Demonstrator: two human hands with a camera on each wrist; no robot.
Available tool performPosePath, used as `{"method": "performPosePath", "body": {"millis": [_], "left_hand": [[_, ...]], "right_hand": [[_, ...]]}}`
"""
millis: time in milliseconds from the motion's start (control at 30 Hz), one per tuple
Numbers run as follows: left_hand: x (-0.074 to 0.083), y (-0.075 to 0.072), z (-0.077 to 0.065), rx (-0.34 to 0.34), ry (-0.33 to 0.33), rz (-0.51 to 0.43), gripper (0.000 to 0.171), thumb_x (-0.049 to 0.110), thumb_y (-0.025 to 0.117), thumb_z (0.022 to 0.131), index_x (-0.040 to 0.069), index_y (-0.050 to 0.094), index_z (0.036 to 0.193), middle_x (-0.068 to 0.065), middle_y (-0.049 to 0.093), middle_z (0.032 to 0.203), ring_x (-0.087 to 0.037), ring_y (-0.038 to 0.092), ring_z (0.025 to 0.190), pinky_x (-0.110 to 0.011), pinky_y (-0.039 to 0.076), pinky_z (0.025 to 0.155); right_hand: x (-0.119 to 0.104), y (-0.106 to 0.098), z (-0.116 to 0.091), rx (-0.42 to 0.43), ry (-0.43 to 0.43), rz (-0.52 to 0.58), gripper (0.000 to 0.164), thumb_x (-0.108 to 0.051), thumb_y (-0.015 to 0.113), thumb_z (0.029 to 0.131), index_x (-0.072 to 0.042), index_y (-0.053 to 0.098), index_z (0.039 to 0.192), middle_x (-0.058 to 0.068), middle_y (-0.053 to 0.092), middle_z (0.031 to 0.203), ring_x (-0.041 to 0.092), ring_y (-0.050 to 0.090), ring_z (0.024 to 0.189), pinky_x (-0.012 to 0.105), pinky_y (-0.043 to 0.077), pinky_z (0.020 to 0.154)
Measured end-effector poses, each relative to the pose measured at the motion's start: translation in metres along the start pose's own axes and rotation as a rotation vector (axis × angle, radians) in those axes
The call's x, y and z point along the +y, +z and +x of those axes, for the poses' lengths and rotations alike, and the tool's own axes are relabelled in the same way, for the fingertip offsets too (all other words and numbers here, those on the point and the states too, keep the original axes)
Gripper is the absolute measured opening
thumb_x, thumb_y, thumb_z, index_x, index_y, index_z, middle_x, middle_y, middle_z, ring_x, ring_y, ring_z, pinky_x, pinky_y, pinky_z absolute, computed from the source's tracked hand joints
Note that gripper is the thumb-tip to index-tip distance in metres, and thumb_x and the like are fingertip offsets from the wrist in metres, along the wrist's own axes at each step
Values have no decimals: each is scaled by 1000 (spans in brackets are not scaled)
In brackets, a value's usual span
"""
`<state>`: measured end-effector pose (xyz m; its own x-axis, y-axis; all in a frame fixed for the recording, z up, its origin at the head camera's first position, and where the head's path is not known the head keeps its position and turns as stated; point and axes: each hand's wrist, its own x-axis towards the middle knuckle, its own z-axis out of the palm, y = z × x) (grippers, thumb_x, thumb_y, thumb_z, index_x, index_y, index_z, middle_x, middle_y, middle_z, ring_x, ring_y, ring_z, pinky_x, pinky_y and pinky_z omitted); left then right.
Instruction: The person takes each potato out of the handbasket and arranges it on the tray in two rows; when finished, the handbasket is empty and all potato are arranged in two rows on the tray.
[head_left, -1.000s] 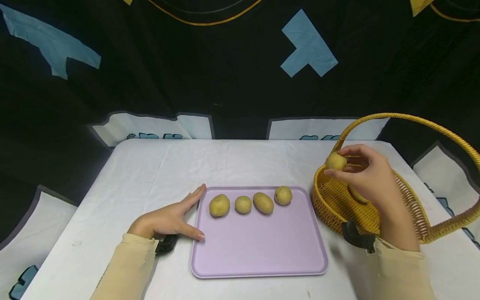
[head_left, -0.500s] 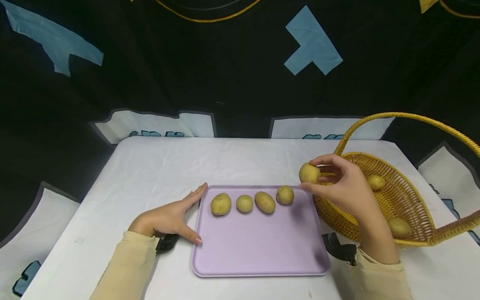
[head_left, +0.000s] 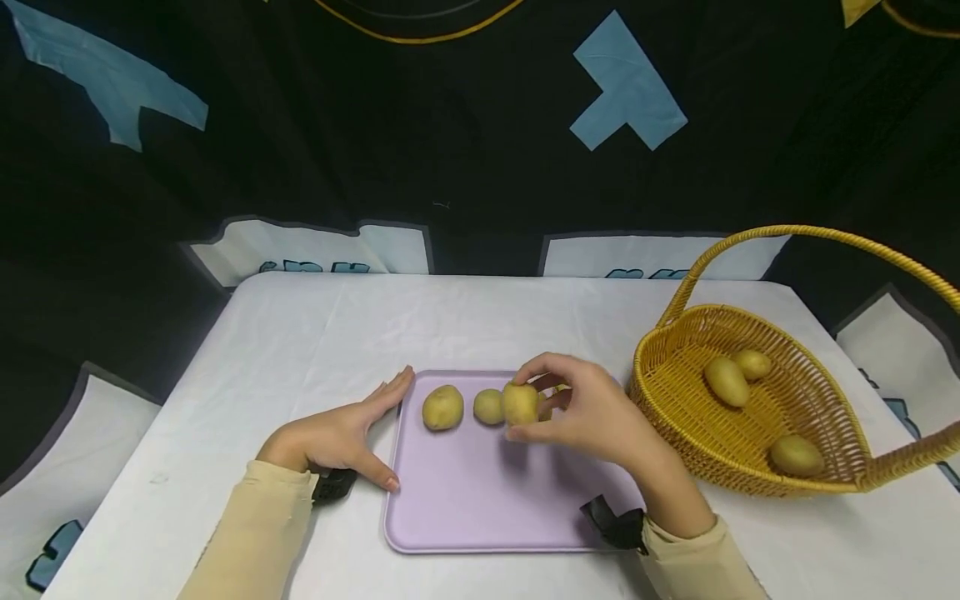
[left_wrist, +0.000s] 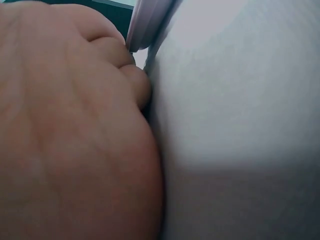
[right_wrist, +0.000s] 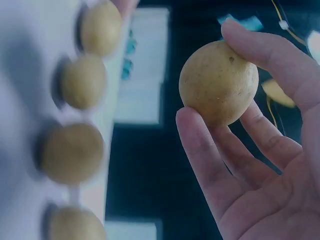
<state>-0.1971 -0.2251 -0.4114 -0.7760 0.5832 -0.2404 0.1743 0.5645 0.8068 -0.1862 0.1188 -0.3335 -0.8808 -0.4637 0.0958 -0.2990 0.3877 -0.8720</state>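
From my distant seat I see the right hand (head_left: 581, 412) pinching a round potato (right_wrist: 218, 82) between thumb and fingertips, its tan skin matte and finely speckled. I place it above the far part of the smooth lilac tray (head_left: 502, 508), over a row of potatoes (head_left: 442, 407); the right wrist view gives me four there, roundish to oval.

The left hand (head_left: 341, 437) lies at the tray's left edge, thumb and fingers spread apart, the thumb touching the rim.

To the right I have a golden wicker basket (head_left: 810, 400), oval, with a tall arched handle (head_left: 810, 230) and three potatoes (head_left: 726, 382) inside. Beneath spreads a lightly creased white cloth (head_left: 450, 325).
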Motion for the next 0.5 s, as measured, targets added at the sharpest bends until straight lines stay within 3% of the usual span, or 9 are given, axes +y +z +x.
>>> {"method": "performPosePath", "body": {"millis": [267,367,500], "left_hand": [[-1,-1,0,-15,20,10,139,35,95,64,13,0,163,-9,-7,168,-36,-10,151,-61,-1,117],[-1,-2,0,-18,19,11,139,35,95,64,14,0,163,-9,-7,168,-35,-10,151,-61,-1,117],[-1,-2,-1,-14,14,1,138,35,95,65,14,0,163,-8,-6,168,-35,-10,151,-62,-1,117]], "right_hand": [[7,46,7,-151,-147,-47,43,-8,94,67,-13,67,100,-6,67,105,18,65,97,30,58,77],[10,58,8,-183,-150,-55,43,-7,94,67,-12,67,100,-5,66,103,18,65,97,28,58,77],[12,71,8,-227,-90,-71,44,-10,94,68,-13,68,104,-6,61,103,13,66,93,25,57,77]]}}
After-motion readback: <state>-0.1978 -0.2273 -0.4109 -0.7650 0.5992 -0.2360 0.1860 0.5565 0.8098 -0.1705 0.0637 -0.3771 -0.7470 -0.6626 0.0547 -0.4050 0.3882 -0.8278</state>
